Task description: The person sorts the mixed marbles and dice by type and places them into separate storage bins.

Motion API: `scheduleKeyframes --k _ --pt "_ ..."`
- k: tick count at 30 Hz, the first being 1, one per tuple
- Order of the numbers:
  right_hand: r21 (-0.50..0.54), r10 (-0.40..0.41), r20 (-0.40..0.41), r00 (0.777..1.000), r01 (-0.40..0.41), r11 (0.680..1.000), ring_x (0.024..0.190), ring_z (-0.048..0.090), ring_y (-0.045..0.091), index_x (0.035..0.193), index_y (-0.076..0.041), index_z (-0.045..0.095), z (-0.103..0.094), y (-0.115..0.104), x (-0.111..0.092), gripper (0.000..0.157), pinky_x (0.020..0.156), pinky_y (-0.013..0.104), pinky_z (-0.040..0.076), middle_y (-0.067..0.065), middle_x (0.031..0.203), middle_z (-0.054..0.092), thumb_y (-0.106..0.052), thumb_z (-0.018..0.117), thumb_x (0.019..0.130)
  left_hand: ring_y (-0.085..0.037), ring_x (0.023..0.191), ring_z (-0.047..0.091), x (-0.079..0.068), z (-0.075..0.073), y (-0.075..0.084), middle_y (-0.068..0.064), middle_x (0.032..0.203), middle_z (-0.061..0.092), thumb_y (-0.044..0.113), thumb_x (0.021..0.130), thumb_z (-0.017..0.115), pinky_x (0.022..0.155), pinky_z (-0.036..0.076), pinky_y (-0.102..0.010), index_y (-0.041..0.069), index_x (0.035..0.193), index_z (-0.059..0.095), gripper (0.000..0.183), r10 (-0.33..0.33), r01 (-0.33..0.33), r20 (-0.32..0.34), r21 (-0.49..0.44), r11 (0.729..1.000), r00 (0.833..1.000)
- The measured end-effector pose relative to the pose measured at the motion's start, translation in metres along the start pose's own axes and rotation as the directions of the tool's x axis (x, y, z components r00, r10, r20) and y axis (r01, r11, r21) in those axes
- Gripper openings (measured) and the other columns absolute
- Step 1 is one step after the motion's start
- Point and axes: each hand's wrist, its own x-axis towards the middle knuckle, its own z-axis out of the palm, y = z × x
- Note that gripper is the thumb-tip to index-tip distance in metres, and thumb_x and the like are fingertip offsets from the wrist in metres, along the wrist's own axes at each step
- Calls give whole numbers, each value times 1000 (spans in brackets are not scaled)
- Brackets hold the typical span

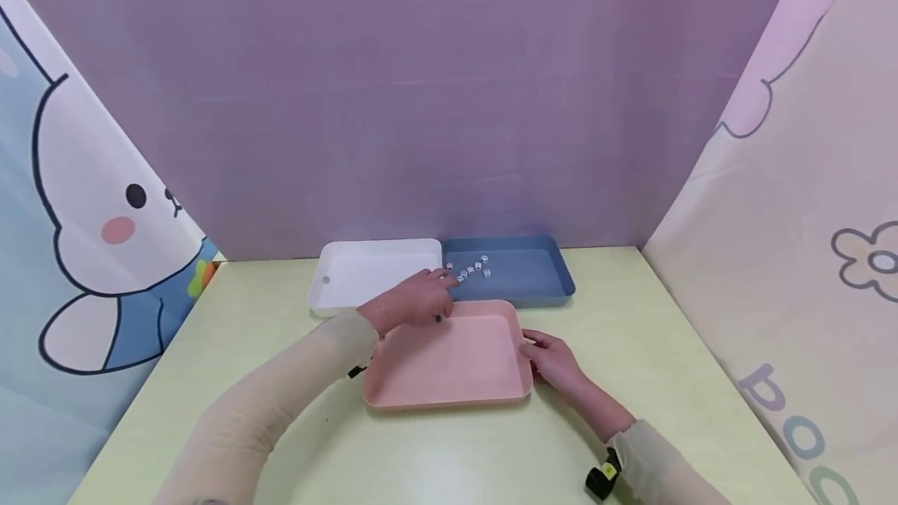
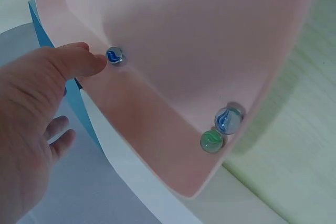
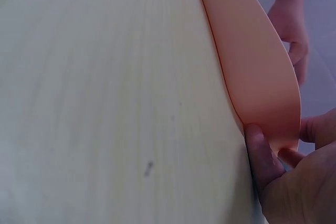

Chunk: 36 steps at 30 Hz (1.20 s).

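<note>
A pink tray [image 1: 456,365] lies in front. My right hand [image 1: 554,361] grips its right side, the thumb [image 3: 260,148] against the outer wall. My left hand [image 1: 421,298] reaches over the tray's far edge. Its thumb [image 2: 86,65] is beside a blue-swirled marble [image 2: 114,55] inside the tray; whether they touch is unclear. Other left fingers [image 2: 62,142] hang loosely outside the wall. A second blue-swirled marble [image 2: 229,119] and a green-swirled marble [image 2: 211,141] lie together in a corner. Several small white dice [image 1: 471,270] sit in the blue tray [image 1: 526,279], close to the left fingertips.
A white tray [image 1: 372,263] stands at the back left, side by side with the blue one, holding a small roundish thing [image 1: 326,280]. The pale yellow table [image 1: 617,310] ends at a purple backdrop [image 1: 435,100]. Printed cloths [image 1: 793,240] hang at both sides.
</note>
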Motion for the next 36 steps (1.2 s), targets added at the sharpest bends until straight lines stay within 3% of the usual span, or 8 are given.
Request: scheduleKeyframes --k 6,13,18,26,31,36 --pt "1 1 -1 1000 -1 1000 74 63 19 136 -1 55 -1 0 1 43 57 30 51 14 104 66 -13 59 94 -32 131 39 5 6 -1 -8 137 52 19 88 71 97 43 -46 28 62 63 29 14 -13 -20 64 998 1000" --pt "7 -7 0 1000 7 1000 74 63 20 137 1 53 0 -1 1 44 57 32 51 16 104 66 -13 59 95 -24 108 48 5 12 -1 -5 122 57 19 92 64 79 47 -38 26 69 70 25 37 -30 -53 136 990 998" --pt "6 -7 -3 1000 7 1000 73 63 20 136 1 54 0 1 2 43 56 31 50 14 101 67 -12 59 95 -21 102 47 5 12 0 -3 118 57 18 92 63 78 46 -38 27 70 70 25 45 -37 -57 139 990 997" --pt "1 1 3 1000 -1 1000 75 63 20 137 1 52 1 0 3 44 58 32 51 17 106 67 -13 58 95 -24 109 47 5 9 2 -4 121 57 24 92 65 90 42 -42 27 65 63 27 40 -33 -62 122 992 997" --pt "15 -7 13 1000 7 1000 77 63 19 137 -1 53 -1 1 4 44 59 31 52 14 106 67 -13 58 95 -30 128 41 2 -4 2 -6 133 53 25 90 67 97 41 -47 26 76 72 14 28 -21 -110 62 998 994" --pt "15 -7 18 1000 7 1000 76 63 19 138 -2 52 -2 3 5 44 59 31 52 13 104 67 -13 58 96 -29 134 35 -4 -16 0 -5 139 50 18 86 66 101 38 -49 28 77 73 15 -15 11 -167 -28 1000 986"
